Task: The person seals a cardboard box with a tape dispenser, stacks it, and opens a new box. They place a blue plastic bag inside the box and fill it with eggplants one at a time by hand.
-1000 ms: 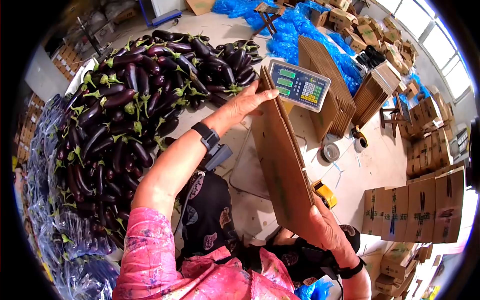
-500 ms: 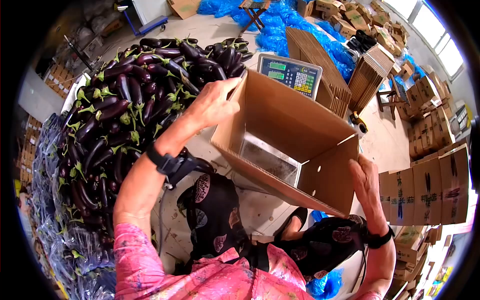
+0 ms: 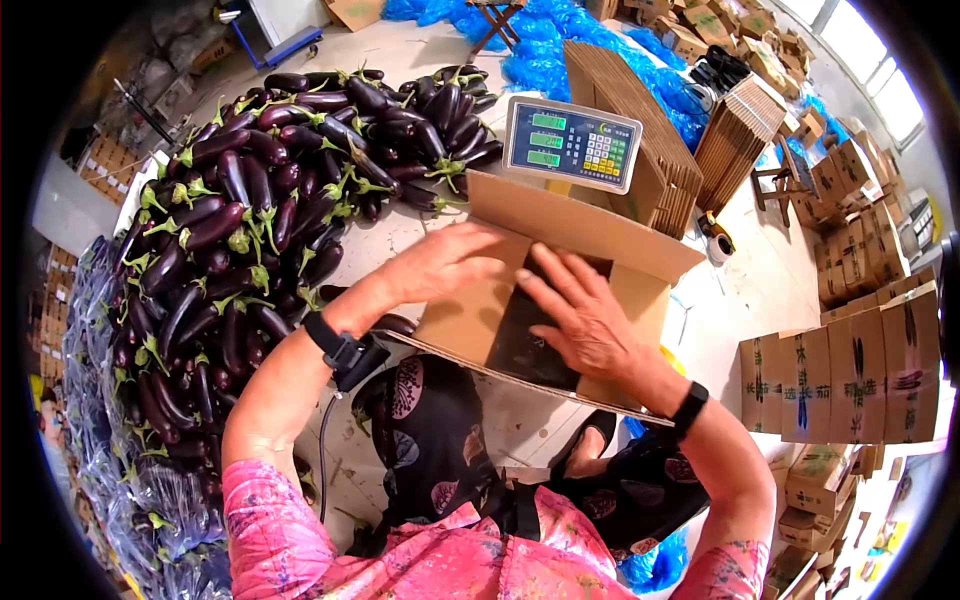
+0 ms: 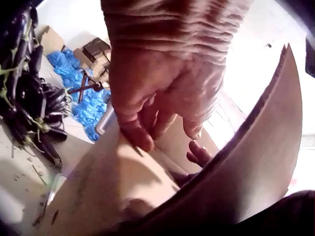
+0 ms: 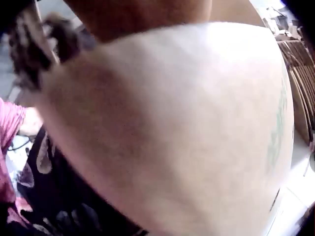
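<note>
An open cardboard box [image 3: 590, 225] stands in front of the person, its inner flaps to the left and right with a dark strip between them. In the head view, the left hand [image 3: 445, 265] reaches into the box over the left flap [image 3: 440, 325], fingers loosely extended. The right hand [image 3: 590, 320] is inside too, its fingers spread over the dark strip. Seen from the left wrist, the left hand [image 4: 167, 93] hangs down between the cardboard walls. From the right wrist, a blurred box wall [image 5: 197, 123] hides the right fingers. Neither hand grips anything.
A big heap of eggplants [image 3: 250, 240] lies to the left. Behind the box stands a scale display [image 3: 570, 145], with flattened cartons [image 3: 640, 140] beside it. Tape rolls [image 3: 718, 240] lie on the floor. Printed boxes [image 3: 840, 375] stand at the right; blue plastic [image 3: 540, 55] lies at the back.
The flat carton has been opened into a box and lowered from a tilt in front of the scale display. Both hands have let go of its edges and moved inside.
</note>
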`<action>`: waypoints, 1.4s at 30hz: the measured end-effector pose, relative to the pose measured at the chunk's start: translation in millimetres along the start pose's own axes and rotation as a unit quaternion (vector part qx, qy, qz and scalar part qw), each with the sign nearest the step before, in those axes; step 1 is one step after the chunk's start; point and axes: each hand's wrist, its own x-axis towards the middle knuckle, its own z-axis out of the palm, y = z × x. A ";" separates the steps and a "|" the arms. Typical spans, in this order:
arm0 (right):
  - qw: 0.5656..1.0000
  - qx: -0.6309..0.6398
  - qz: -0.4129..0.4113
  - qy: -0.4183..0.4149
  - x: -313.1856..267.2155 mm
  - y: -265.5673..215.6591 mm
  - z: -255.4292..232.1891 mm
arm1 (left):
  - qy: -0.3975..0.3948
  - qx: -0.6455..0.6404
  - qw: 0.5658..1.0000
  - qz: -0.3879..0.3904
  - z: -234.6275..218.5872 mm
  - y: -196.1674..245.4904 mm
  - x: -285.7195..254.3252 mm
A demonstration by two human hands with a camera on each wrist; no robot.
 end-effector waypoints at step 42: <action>0.984 -0.114 0.085 -0.106 -22.0 9.5 -13.3 | 0.271 -0.492 0.801 -0.207 27.8 -23.3 -5.7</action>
